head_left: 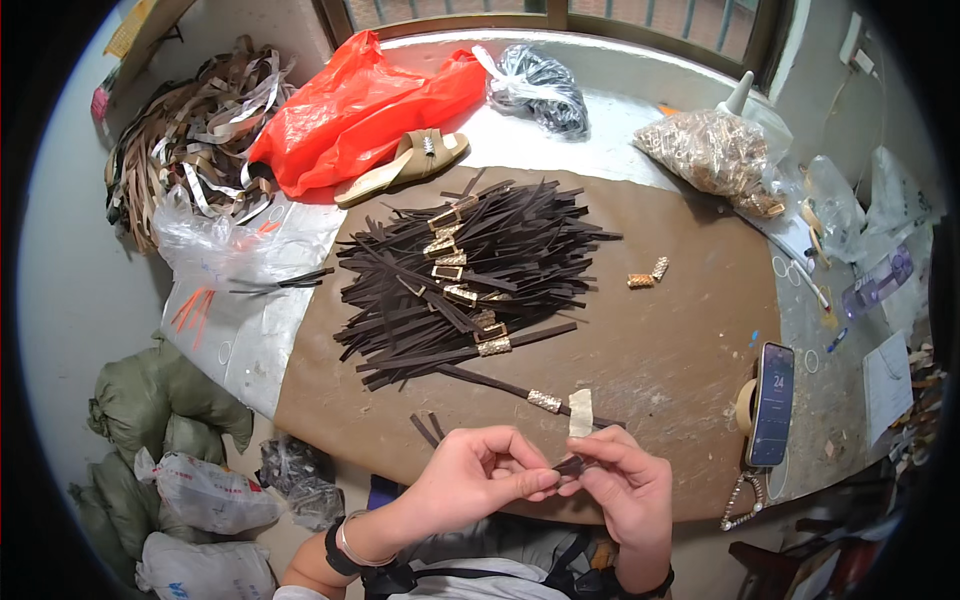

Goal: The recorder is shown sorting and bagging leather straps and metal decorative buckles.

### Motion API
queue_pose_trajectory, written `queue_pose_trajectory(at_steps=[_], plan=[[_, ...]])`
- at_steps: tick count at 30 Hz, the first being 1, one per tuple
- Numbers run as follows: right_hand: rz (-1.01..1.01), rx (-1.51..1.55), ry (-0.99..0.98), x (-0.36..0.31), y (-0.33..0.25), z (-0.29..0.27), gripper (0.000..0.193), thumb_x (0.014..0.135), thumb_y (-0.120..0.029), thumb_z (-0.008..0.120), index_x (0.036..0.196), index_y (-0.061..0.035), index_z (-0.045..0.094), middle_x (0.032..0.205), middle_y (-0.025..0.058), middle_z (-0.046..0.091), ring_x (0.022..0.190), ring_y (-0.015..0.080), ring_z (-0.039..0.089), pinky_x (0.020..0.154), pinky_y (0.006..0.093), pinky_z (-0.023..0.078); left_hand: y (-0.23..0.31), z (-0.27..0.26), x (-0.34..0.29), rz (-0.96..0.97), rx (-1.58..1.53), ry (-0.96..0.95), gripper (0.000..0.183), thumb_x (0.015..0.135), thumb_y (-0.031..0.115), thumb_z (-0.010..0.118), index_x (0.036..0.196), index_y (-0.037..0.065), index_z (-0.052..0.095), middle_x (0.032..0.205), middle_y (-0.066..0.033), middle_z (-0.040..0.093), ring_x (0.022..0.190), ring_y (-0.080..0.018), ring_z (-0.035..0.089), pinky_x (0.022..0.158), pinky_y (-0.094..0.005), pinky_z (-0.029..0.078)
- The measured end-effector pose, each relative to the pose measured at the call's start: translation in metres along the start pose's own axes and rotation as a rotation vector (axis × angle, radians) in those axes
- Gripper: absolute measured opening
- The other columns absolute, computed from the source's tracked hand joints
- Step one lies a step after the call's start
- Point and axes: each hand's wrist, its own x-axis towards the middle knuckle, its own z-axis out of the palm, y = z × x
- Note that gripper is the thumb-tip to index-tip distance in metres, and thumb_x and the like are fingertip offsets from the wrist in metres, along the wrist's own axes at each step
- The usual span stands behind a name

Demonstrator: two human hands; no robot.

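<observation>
My left hand [487,472] and my right hand [632,487] meet at the table's near edge, both closed in a pinch on a short dark strip [570,465]. A small piece of beige tape [580,412] stands up just beyond my right fingers; whether it touches them I cannot tell. Past my hands, a single dark strip [490,382] runs through a textured gold buckle [544,401]. Two short strip ends [427,430] lie beside my left hand. Farther off is a large pile of dark strips [540,240], with several gold buckles around them.
Two loose gold buckles [640,281] lie right of the pile. A phone [773,405] leans upright at right. Along the back are a sandal [410,165], a red plastic bag [350,110] and a clear bag of small brownish pieces [710,150]. Sacks [205,490] sit at lower left.
</observation>
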Motion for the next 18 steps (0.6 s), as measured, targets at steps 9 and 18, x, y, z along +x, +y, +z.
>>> queue_pose_trajectory(at_steps=[9, 18], plan=[[-0.259, -1.075, 0.174, 0.082, -0.074, -0.042, 0.018, 0.082, 0.007, 0.051, 0.095, 0.0048, 0.064, 0.09, 0.0127, 0.058, 0.069, 0.0215, 0.063, 0.062, 0.0291, 0.049, 0.0, 0.013, 0.002, 0.213, 0.156, -0.023, 0.025, 0.09, -0.002, 0.058, 0.114, -0.004, 0.062, 0.099, -0.0064, 0.058, 0.092, -0.015, 0.064, 0.08, -0.0237, 0.055], [-0.319, -1.852, 0.087, 0.168, -0.031, -0.098, 0.005, 0.076, -0.001, 0.061, 0.08, -0.0009, 0.058, 0.09, 0.0149, 0.055, 0.09, 0.0337, 0.054, 0.081, 0.0419, 0.047, 0.021, 0.013, -0.015, 0.207, 0.016, -0.025, 0.017, 0.087, 0.007, 0.065, 0.102, -0.002, 0.069, 0.084, -0.0045, 0.062, 0.074, -0.0088, 0.062, 0.069, -0.0195, 0.052]])
